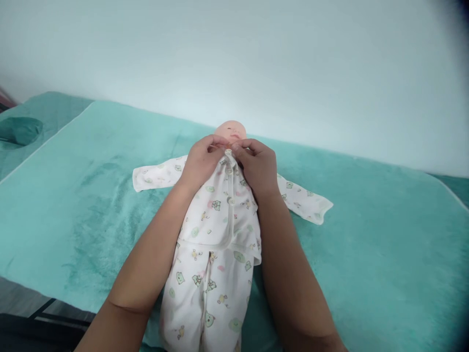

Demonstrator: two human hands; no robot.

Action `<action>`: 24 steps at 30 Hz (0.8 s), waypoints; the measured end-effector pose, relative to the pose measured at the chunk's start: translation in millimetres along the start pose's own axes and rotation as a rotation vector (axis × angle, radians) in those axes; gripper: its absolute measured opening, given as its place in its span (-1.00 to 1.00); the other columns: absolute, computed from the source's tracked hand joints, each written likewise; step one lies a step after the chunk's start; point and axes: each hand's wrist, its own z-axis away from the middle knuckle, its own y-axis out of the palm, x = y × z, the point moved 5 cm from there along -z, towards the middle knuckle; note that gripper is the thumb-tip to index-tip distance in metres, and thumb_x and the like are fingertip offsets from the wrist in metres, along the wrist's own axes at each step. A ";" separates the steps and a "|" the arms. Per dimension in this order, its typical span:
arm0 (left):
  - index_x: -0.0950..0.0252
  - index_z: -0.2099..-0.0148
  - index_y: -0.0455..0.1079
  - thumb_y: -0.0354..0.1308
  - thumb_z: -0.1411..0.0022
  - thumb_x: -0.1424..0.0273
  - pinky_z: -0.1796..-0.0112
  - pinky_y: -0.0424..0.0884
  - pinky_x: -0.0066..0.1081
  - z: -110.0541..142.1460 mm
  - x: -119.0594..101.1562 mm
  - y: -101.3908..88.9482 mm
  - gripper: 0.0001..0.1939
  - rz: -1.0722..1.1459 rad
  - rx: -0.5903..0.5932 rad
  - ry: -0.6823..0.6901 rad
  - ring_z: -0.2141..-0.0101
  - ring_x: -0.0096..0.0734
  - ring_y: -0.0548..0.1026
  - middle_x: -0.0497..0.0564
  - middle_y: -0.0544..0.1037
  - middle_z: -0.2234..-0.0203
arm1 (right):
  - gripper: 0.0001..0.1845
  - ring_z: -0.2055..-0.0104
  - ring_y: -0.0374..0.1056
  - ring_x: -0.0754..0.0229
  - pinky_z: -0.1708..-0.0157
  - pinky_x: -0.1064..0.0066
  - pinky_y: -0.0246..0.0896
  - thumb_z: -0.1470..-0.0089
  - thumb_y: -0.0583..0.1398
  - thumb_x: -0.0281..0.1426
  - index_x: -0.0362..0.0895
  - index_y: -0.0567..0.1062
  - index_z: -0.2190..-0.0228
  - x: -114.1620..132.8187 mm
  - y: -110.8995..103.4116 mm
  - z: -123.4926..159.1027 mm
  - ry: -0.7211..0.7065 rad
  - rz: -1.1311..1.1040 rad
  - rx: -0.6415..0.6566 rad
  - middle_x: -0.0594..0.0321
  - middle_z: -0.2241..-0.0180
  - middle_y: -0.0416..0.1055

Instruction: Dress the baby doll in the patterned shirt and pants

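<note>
A baby doll (pixel 234 129) lies on its back, its head toward the wall. It wears a white, animal-print baby jacket (pixel 205 215) with buttons down the front and matching trousers (pixel 220 303). Both sleeves stretch out to the sides. At the neckline my left hand (pixel 205 159) pinches the jacket's collar from the left. My right hand (pixel 256 164) grips the collar from the other side, close to the top button (pixel 228 152). Lower buttons show along the front edge. My fingers partly cover the doll's neck.
A teal plush cover (pixel 366 254) spreads under the doll, over a padded bed. An opening (pixel 22 130) shows in the bed at the far left. The pale wall (pixel 234 58) rises behind. Dark frame parts (pixel 44 322) stand below the bed at lower left.
</note>
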 end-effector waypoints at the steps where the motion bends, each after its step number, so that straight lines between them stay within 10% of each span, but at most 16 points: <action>1: 0.22 0.17 0.53 0.15 -0.23 0.45 0.14 0.44 -0.35 0.0 0.3 -0.1 -0.84 0.001 0.000 -0.003 0.23 -0.38 0.52 -0.03 0.62 0.22 | -0.87 0.49 0.22 0.26 0.43 0.35 0.16 -0.09 0.32 -0.25 -0.05 0.56 0.38 -0.3 -0.1 -0.3 -0.005 0.002 -0.003 0.37 0.57 0.33; 24: 0.19 0.14 0.61 0.17 -0.29 0.39 0.07 0.39 -0.36 3.2 -9.1 4.5 -0.81 -0.145 0.090 0.055 0.12 -0.37 0.49 0.01 0.58 0.08 | -0.82 0.50 0.14 0.31 0.47 0.39 0.09 -0.07 0.35 -0.23 -0.07 0.55 0.39 -8.0 -6.0 -2.7 0.061 -0.057 0.145 0.37 0.52 0.33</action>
